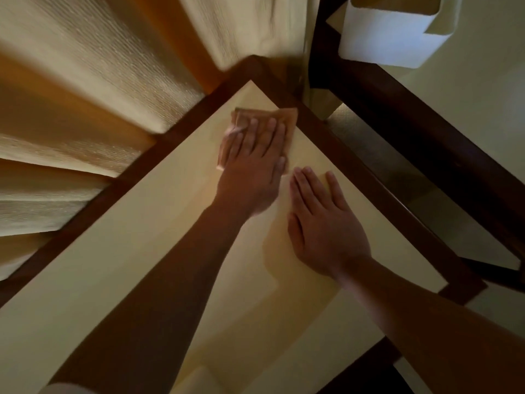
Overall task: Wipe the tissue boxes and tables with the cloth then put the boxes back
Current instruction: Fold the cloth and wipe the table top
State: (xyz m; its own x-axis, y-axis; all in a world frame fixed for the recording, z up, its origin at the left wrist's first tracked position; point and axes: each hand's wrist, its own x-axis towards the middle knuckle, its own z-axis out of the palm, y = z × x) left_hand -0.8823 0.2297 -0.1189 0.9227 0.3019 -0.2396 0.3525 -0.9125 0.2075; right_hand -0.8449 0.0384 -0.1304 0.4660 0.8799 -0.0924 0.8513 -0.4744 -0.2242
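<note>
A cream-topped table (142,265) with a dark wooden frame fills the view. An orange-brown cloth (284,118) lies near its far corner. My left hand (252,163) presses flat on the cloth with straight fingers; the hand is slightly blurred. Just to its right, my right hand (321,220) rests flat on the bare tabletop, fingers straight, holding nothing. A white tissue box (389,32) with an opening on top stands on a second table (483,89) at the upper right.
Pleated cream curtains (85,95) hang along the table's left and far sides. A narrow gap showing the floor (369,149) separates the two tables. The second table's dark wooden edge (412,123) runs diagonally on the right.
</note>
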